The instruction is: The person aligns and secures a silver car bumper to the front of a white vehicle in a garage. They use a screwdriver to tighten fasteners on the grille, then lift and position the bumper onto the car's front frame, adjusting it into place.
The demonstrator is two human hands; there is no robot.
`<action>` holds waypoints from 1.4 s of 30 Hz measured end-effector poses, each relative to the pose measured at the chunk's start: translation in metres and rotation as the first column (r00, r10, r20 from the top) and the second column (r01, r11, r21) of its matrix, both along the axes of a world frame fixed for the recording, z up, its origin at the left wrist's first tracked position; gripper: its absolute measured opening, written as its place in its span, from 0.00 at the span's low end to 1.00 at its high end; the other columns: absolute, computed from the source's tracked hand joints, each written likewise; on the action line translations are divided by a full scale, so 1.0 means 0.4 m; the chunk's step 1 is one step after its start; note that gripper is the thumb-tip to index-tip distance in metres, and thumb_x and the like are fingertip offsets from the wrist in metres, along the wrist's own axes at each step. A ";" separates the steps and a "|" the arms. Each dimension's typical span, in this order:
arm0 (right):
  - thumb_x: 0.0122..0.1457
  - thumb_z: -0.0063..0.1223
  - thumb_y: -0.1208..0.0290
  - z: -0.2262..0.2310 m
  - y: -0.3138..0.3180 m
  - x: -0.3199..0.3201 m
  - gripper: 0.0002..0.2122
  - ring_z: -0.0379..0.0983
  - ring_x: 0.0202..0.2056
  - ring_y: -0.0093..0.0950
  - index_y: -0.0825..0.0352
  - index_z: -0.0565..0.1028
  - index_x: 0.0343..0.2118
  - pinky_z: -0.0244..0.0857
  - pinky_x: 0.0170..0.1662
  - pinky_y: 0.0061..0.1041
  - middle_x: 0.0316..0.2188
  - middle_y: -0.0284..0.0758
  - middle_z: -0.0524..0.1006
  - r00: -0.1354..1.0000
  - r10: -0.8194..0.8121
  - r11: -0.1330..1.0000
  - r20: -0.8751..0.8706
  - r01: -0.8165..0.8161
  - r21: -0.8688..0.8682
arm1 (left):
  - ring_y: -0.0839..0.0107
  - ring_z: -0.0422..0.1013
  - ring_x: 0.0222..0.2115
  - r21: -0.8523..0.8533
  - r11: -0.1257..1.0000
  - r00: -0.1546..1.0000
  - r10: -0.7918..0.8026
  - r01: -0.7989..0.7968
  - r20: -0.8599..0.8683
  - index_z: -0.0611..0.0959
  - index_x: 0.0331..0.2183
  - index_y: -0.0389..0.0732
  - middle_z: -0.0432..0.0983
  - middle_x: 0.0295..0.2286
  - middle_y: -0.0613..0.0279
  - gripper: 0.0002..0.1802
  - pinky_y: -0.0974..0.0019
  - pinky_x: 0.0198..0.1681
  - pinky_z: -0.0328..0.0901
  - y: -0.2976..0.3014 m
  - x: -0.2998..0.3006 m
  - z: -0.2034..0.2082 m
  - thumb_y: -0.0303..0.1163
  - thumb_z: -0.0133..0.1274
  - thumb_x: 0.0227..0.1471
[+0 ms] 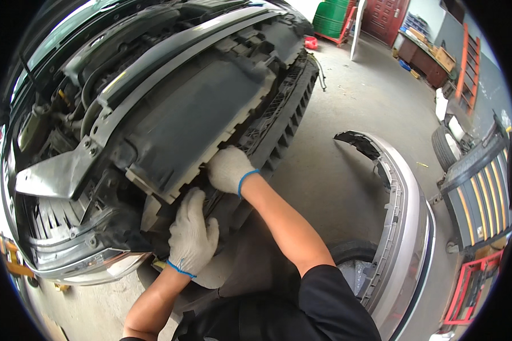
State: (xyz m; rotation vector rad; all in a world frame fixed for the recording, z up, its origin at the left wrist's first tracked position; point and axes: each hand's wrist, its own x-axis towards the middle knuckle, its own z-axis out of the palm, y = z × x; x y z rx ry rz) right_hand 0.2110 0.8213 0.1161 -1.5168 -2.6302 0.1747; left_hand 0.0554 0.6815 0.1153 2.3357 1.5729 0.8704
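I am at the front of a car with its bumper off. A black plastic panel [196, 111] with a pale notched lower edge covers the middle of the car's front. My right hand [231, 170], in a white knitted glove with a blue cuff, reaches to that edge; its fingers are hidden there. Nearer to me, my left hand [193, 236], gloved alike, lies against the dark parts below the panel's near corner. Its fingers stretch forward and its thumb stands apart. Beyond my right hand runs a black ribbed crosspiece [290, 113].
A silver bumper cover [401, 210] lies on the floor to the right. The engine bay [91, 74] is exposed at the upper left, above a headlight [111, 266]. Farther right are a tool cabinet [478, 196], a red metal frame [466, 290], a tyre [444, 148] and an orange ladder [467, 71].
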 end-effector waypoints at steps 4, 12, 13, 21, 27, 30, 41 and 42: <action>0.53 0.50 0.70 -0.015 -0.019 0.012 0.11 0.78 0.40 0.44 0.67 0.84 0.32 0.70 0.48 0.39 0.31 0.44 0.83 0.986 -0.001 0.999 -0.164 0.008 0.045 | 0.34 0.65 0.56 -0.112 0.980 0.977 0.146 -0.164 -0.155 0.63 0.61 0.32 0.65 0.57 0.31 0.37 0.44 0.59 0.64 0.046 0.021 -0.026 0.30 0.57 0.52; 0.51 0.50 0.72 -0.073 -0.009 0.018 0.10 0.78 0.37 0.43 0.67 0.83 0.31 0.68 0.50 0.40 0.28 0.43 0.82 0.940 0.053 0.986 -0.336 0.004 0.166 | 0.48 0.78 0.42 -0.204 0.947 0.868 0.124 -0.248 -0.480 0.63 0.62 0.34 0.76 0.46 0.43 0.41 0.47 0.45 0.72 0.145 0.046 -0.061 0.46 0.57 0.56; 0.51 0.50 0.71 -0.079 -0.008 0.019 0.10 0.77 0.36 0.43 0.67 0.83 0.31 0.68 0.50 0.40 0.28 0.42 0.82 0.935 0.064 0.983 -0.349 0.002 0.186 | 0.48 0.78 0.41 -0.180 0.954 0.866 0.127 -0.241 -0.484 0.63 0.62 0.34 0.77 0.45 0.44 0.41 0.47 0.44 0.73 0.146 0.046 -0.066 0.46 0.57 0.56; 0.52 0.50 0.71 -0.073 -0.016 0.029 0.10 0.78 0.36 0.42 0.67 0.83 0.30 0.66 0.50 0.38 0.28 0.43 0.82 0.933 0.068 0.978 -0.354 0.007 0.207 | 0.50 0.78 0.41 -0.129 0.961 0.855 0.151 -0.245 -0.497 0.67 0.59 0.35 0.77 0.42 0.45 0.37 0.47 0.42 0.72 0.137 0.059 -0.071 0.47 0.56 0.56; 0.52 0.50 0.71 -0.056 -0.015 0.027 0.09 0.79 0.38 0.42 0.65 0.83 0.31 0.66 0.50 0.38 0.30 0.44 0.83 0.964 0.015 0.988 -0.266 0.027 0.154 | 0.49 0.77 0.43 -0.135 0.962 0.883 0.158 -0.239 -0.442 0.70 0.55 0.37 0.77 0.41 0.45 0.31 0.46 0.44 0.72 0.138 0.062 -0.065 0.46 0.55 0.57; 0.54 0.50 0.69 -0.096 0.010 -0.002 0.10 0.80 0.34 0.43 0.64 0.83 0.25 0.71 0.41 0.42 0.29 0.45 0.83 0.995 0.042 0.965 -0.093 -0.016 0.263 | 0.46 0.78 0.40 -0.200 0.951 0.931 0.160 -0.234 -0.328 0.73 0.51 0.35 0.78 0.39 0.42 0.26 0.46 0.42 0.73 0.138 0.041 -0.061 0.41 0.54 0.56; 0.53 0.53 0.73 -0.128 0.009 0.025 0.08 0.73 0.38 0.52 0.71 0.78 0.33 0.67 0.45 0.47 0.29 0.51 0.79 0.950 0.094 0.960 -0.298 -0.007 0.280 | 0.55 0.78 0.31 0.211 0.951 0.916 0.282 -0.227 -0.287 0.78 0.41 0.36 0.79 0.33 0.50 0.15 0.54 0.33 0.73 0.120 0.046 -0.124 0.31 0.50 0.50; 0.53 0.53 0.73 -0.126 0.009 0.025 0.08 0.73 0.38 0.53 0.71 0.78 0.33 0.66 0.45 0.47 0.29 0.51 0.78 0.951 0.096 0.959 -0.293 -0.010 0.282 | 0.55 0.77 0.31 0.221 0.947 0.911 0.292 -0.232 -0.291 0.78 0.41 0.36 0.79 0.33 0.50 0.16 0.54 0.33 0.73 0.119 0.047 -0.123 0.31 0.51 0.50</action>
